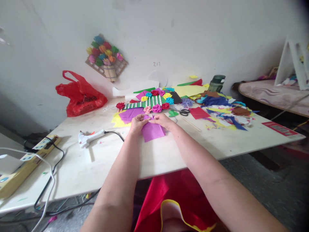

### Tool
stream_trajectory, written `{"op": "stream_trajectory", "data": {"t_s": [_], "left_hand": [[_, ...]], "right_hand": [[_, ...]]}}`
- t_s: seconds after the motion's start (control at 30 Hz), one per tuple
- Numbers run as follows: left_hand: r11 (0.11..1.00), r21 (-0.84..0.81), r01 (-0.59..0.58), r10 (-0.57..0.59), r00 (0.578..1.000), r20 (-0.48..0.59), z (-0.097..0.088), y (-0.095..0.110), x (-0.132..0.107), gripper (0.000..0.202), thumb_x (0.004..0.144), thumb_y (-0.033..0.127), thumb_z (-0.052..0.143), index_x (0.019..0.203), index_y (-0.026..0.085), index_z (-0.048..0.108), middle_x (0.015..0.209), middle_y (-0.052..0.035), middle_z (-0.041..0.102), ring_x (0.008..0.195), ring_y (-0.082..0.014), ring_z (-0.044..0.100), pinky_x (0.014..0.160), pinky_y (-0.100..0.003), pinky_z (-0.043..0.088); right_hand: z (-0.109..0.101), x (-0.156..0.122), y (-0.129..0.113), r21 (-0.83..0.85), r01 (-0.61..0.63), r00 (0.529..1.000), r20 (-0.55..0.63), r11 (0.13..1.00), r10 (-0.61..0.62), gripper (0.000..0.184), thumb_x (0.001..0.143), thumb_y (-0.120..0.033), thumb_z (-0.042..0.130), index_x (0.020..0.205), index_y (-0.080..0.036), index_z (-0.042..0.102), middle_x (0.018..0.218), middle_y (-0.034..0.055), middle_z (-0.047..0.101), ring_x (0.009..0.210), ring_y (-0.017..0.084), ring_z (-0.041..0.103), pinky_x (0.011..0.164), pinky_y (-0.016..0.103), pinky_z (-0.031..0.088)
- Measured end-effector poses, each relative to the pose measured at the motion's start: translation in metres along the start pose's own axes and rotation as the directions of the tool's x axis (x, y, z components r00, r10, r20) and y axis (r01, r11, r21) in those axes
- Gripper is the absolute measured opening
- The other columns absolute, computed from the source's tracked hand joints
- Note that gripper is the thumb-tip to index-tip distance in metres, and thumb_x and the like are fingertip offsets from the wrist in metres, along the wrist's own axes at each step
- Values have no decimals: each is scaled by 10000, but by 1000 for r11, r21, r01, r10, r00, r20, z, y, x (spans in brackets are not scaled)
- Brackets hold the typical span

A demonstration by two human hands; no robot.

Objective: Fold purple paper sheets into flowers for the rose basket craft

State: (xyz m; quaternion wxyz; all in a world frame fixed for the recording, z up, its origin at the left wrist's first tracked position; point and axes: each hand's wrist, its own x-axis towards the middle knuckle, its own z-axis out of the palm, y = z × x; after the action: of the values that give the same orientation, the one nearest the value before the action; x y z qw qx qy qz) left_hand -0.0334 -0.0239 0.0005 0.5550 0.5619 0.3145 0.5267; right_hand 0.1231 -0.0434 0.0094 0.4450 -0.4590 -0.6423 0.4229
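Observation:
Between my two hands is a sheet of purple paper (154, 132), hanging down toward the tabletop. My left hand (138, 123) pinches its upper left edge, and my right hand (163, 121) pinches the upper edge close by, the fingertips nearly meeting. Some of the paper at the fingertips looks bunched, though the fingers partly hide it. Just beyond the hands lies a green-and-white striped panel (137, 105) bordered with colourful paper flowers (156, 108). More purple sheets (130, 115) rest on yellow paper to the left of my left hand.
A white glue gun (90, 138) with a black cord lies left. Black-handled scissors (184, 112), a thin wooden stick (190, 123) and red paper (199, 113) are to the right, before heaped paper scraps (224, 109) and a dark green bottle (217, 83). A power strip (29, 161) sits far left, a red bag (84, 93) behind.

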Motion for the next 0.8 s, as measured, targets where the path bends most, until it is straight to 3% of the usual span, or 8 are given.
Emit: {"op": "stream_trajectory", "data": {"t_s": [0.2, 0.37, 0.53, 0.8], "left_hand": [[1000, 11, 18, -18, 1000, -6, 1, -2, 0, 363, 469, 307, 789, 691, 146, 552, 571, 37, 595, 500, -92, 554, 496, -205, 433], [998, 59, 0, 2, 1000, -31, -2, -4, 1, 363, 450, 302, 792, 652, 152, 529, 510, 63, 528, 445, -69, 498, 433, -180, 377], [995, 101, 21, -17, 999, -42, -5, -6, 3, 348, 460, 311, 785, 628, 149, 527, 543, 38, 560, 448, -77, 502, 416, -187, 372], [996, 4, 84, -84, 996, 7, -1, 4, -3, 347, 463, 328, 788, 646, 149, 553, 565, 25, 578, 466, -87, 515, 448, -203, 395]], "right_hand": [[1, 1, 3, 31, -66, 998, 0, 997, 66, 422, 493, -410, 723, 504, -166, 378, 479, -83, 364, 452, 55, 354, 462, 217, 264], [1, 0, 0, 39, -109, 994, -1, 993, 109, 367, 469, -380, 728, 498, -151, 442, 484, -71, 425, 473, 61, 389, 473, 219, 291], [4, -2, -4, 69, -124, 992, 6, 990, 124, 348, 464, -340, 729, 491, -147, 441, 474, -72, 430, 478, 67, 413, 474, 218, 304], [5, -1, -2, 75, -88, 996, 26, 993, 86, 327, 474, -321, 731, 500, -146, 456, 467, -72, 430, 475, 64, 410, 468, 211, 315]]}}
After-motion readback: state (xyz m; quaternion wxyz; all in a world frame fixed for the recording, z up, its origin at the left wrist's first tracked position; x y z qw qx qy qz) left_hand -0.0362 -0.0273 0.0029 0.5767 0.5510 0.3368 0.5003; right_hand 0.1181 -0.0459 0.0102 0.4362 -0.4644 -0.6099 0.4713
